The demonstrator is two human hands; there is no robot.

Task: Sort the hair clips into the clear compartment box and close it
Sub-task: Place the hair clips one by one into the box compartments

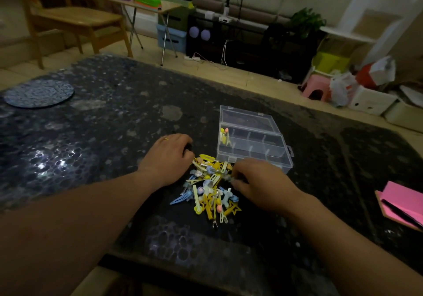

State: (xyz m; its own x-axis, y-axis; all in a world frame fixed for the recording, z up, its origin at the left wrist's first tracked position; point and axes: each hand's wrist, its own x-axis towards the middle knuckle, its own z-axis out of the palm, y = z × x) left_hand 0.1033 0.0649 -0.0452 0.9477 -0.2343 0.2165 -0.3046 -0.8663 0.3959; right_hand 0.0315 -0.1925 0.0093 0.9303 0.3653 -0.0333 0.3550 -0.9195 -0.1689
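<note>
Hands in hair clips [210,190]: left hand [168,158] curled, grip unclear; right hand [258,181] pinching one.

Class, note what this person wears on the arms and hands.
Both forearms are bare, with no sleeves in view. The left hand has a thin gold-coloured ring on one finger. The right hand shows no ring, and neither wrist shows a watch or bracelet.

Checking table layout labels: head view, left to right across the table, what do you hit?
Round blue mat → left hand → pile of hair clips → right hand → pink notepad. Clear compartment box skipped: it spans the same stretch as the right hand.
</note>
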